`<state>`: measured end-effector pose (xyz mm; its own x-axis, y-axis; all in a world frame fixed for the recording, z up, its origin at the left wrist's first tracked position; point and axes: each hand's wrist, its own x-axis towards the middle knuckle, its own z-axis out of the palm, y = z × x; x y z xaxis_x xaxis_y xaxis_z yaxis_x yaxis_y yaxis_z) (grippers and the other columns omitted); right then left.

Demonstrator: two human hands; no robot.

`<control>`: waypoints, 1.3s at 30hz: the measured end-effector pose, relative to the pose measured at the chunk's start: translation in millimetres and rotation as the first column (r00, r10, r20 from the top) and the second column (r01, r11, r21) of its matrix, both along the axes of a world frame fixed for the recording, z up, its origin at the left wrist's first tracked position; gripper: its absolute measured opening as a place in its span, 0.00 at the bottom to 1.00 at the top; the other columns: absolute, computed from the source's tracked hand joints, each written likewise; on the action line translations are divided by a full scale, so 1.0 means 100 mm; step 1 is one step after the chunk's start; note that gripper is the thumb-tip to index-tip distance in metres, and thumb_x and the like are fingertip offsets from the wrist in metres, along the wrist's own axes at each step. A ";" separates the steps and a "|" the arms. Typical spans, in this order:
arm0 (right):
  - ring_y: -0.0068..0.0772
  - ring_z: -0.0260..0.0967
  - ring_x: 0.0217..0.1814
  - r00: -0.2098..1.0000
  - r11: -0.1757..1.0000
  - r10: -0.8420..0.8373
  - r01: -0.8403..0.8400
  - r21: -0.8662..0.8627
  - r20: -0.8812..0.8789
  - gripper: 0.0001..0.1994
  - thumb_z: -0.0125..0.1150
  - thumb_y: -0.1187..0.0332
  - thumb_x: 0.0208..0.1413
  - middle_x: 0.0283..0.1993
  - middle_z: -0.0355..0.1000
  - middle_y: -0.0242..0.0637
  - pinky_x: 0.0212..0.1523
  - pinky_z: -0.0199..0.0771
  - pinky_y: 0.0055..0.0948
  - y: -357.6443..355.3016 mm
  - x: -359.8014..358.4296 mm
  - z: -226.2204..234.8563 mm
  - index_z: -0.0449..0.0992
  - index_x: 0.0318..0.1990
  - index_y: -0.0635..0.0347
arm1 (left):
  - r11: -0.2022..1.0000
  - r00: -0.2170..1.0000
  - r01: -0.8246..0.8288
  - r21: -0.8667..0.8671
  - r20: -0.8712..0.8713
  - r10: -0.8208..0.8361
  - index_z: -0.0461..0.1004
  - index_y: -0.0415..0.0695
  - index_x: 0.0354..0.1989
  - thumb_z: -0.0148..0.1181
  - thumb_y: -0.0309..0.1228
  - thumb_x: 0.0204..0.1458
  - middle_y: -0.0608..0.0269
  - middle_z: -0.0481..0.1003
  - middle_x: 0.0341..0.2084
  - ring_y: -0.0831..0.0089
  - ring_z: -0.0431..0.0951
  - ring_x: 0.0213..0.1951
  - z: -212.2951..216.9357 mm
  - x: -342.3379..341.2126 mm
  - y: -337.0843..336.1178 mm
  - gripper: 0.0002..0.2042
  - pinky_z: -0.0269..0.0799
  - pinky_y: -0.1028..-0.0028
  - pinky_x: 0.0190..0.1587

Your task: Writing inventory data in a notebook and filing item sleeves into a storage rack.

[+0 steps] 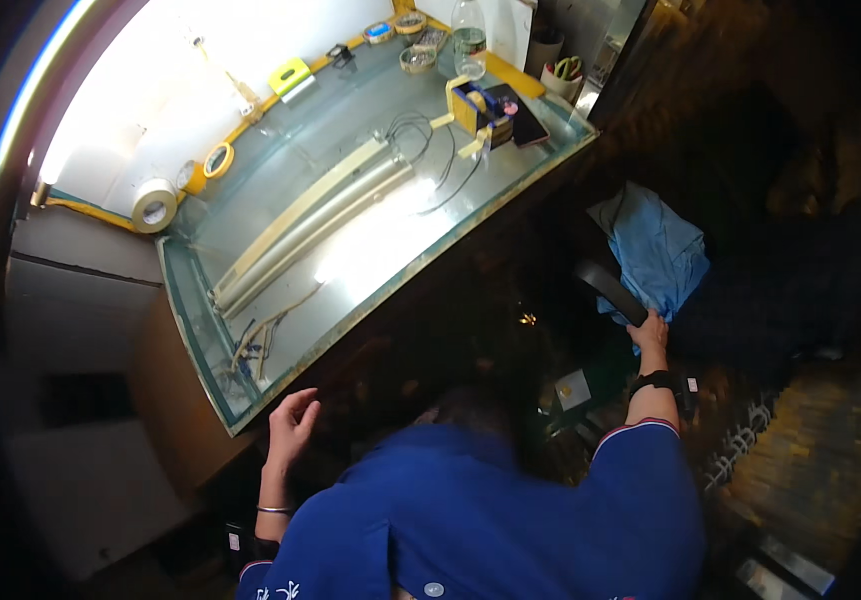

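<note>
My left hand [294, 427] is held beside the near edge of the glass-topped table [351, 385], fingers loosely bent and apart, with nothing in it. Out to the right, my right hand [651, 328] closes on the lower end of a dark curved bar [611, 290] that looks like a chair armrest. A crumpled light-blue cloth [656, 245] lies just behind the bar, against my right fingers. Dark surroundings hide what the cloth rests on.
Long pale strips [316, 225] and thin dark cables [441, 150] lie on the glass. A blue-and-yellow tape dispenser [481, 110], a plastic bottle [469, 45] and tape rolls [155, 206] stand around the far side. A metal spiral [741, 440] is at lower right.
</note>
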<state>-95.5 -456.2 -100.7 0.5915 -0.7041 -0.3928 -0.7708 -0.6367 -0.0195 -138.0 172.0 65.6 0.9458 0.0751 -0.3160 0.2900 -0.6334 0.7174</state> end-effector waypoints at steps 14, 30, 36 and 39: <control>0.56 0.58 0.61 0.923 0.999 -0.038 0.024 -0.041 -0.383 0.38 0.73 0.60 0.39 0.56 0.63 0.53 0.59 0.55 0.61 1.86 -0.94 -0.16 0.58 0.57 0.54 | 0.891 0.981 0.087 0.445 0.119 -0.155 0.63 0.40 0.58 0.59 0.29 0.48 0.42 0.63 0.57 0.49 0.61 0.61 -0.45 0.01 1.43 0.26 0.56 0.61 0.61; 0.43 0.68 0.53 0.960 0.961 0.275 -0.275 0.007 -0.045 0.30 0.74 0.70 0.29 0.48 0.70 0.50 0.52 0.69 0.36 1.40 -1.32 -1.30 0.70 0.46 0.65 | 0.800 1.000 0.010 0.600 0.008 -0.019 0.64 0.43 0.55 0.62 0.42 0.44 0.44 0.70 0.43 0.50 0.73 0.45 -0.44 0.20 1.22 0.30 0.71 0.57 0.46; 0.43 0.68 0.54 0.921 0.924 0.378 -0.382 0.026 0.093 0.31 0.74 0.70 0.29 0.48 0.70 0.50 0.52 0.68 0.37 2.14 -0.46 -0.45 0.70 0.46 0.65 | 0.843 0.997 -0.020 0.537 -0.054 0.058 0.62 0.44 0.57 0.61 0.44 0.45 0.47 0.68 0.51 0.52 0.68 0.54 -0.41 0.25 1.30 0.31 0.67 0.57 0.53; 0.43 0.68 0.54 0.901 0.906 0.415 -0.422 0.035 0.127 0.31 0.74 0.69 0.29 0.48 0.70 0.50 0.52 0.68 0.37 2.36 -0.16 -0.29 0.70 0.47 0.65 | 0.849 0.992 -0.044 0.527 -0.074 0.098 0.62 0.44 0.58 0.60 0.43 0.45 0.47 0.67 0.53 0.52 0.67 0.54 -0.37 0.27 1.24 0.31 0.66 0.56 0.54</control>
<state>-111.4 -220.3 -130.0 0.8698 -0.3587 -0.3388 -0.4236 -0.8950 -0.1399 -110.5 295.7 28.9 0.8993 0.3203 -0.2978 0.3977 -0.8822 0.2521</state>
